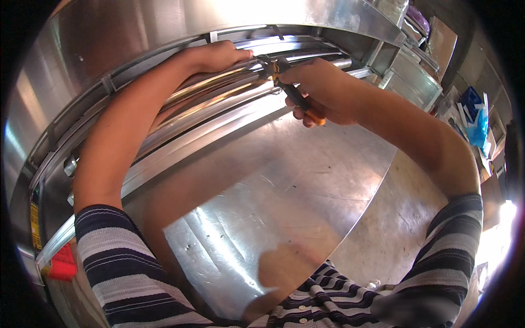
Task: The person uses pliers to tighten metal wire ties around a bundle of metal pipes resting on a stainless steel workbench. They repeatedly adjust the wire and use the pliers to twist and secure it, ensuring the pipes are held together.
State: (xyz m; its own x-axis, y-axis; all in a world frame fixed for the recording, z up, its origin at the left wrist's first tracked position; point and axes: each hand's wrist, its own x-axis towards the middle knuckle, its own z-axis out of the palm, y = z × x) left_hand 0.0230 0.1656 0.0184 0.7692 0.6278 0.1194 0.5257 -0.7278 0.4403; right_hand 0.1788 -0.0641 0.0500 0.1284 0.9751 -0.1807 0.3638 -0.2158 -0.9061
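Note:
My right hand is wrapped round a pair of pliers with black and orange handles. The pliers' jaws point up and left, against or just above a row of shiny metal tubes. Close by on the left, my left hand is closed above the tubes, thumb and finger pressed together near the jaws. Whatever it pinches is hidden or too small to make out. Several tubes lie side by side, running from lower left to upper right.
A broad curved metal panel rises behind the tubes. Below them a shiny sheet-metal surface reaches toward my body, with a bent edge at right. Red material sits at lower left. Blue plastic and clutter lie at far right.

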